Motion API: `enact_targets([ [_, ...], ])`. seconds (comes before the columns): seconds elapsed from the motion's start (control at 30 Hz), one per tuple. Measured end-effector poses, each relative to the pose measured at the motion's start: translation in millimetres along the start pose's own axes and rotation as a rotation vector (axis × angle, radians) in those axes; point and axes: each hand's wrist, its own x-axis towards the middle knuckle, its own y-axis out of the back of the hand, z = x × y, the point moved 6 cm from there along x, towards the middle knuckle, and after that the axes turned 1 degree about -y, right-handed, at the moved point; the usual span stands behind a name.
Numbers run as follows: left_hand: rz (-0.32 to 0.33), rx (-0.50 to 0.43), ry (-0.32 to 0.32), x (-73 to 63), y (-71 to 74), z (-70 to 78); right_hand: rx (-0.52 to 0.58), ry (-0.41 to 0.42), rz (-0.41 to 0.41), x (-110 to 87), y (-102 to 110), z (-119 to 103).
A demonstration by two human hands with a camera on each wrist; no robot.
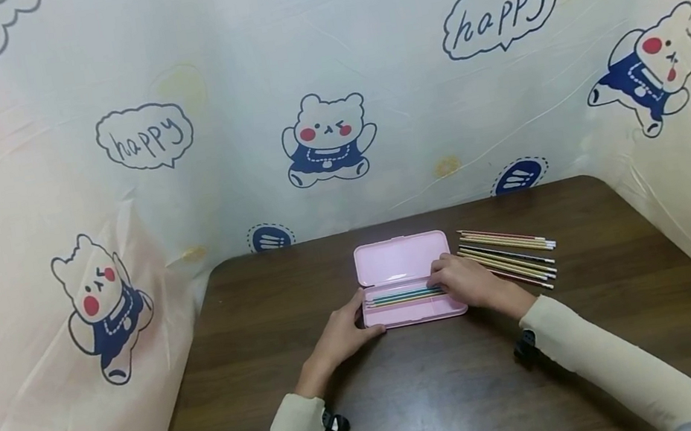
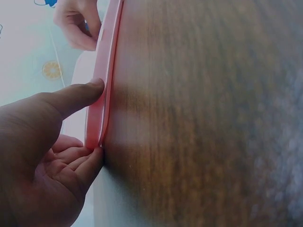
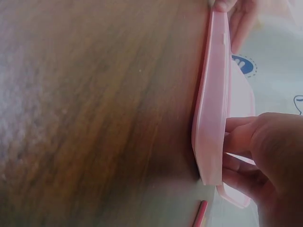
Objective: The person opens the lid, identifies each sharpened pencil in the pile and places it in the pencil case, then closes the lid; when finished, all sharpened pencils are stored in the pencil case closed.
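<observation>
If the left hand (image 1: 339, 329) slipped, I reckon the open pink case (image 1: 396, 317) on the table (image 1: 251, 306) could've skidded. Left had thumb and fingers gripping its end, spread about case-width; right hand (image 1: 471, 282) dipped in by the pencils (image 1: 402, 297), fingertips hidden, so couldn't tell its grip.

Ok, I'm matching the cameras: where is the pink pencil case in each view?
Head: pink pencil case below centre, slightly right, lid open.
Left wrist: case edge-on, upper left.
Right wrist: case edge-on, right of centre.
Shared landmark: left hand at the case's end.
</observation>
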Motion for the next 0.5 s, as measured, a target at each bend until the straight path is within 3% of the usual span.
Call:
enact_targets([
  [0.3,-0.004,0.006,0.014,-0.7,-0.7,0.7,0.065,-0.042,-0.001,-2.1,8.5,3.7],
  [0.5,-0.007,0.004,0.02,-0.9,-1.0,0.6,0.134,-0.101,0.051,-5.5,34.6,17.5],
])
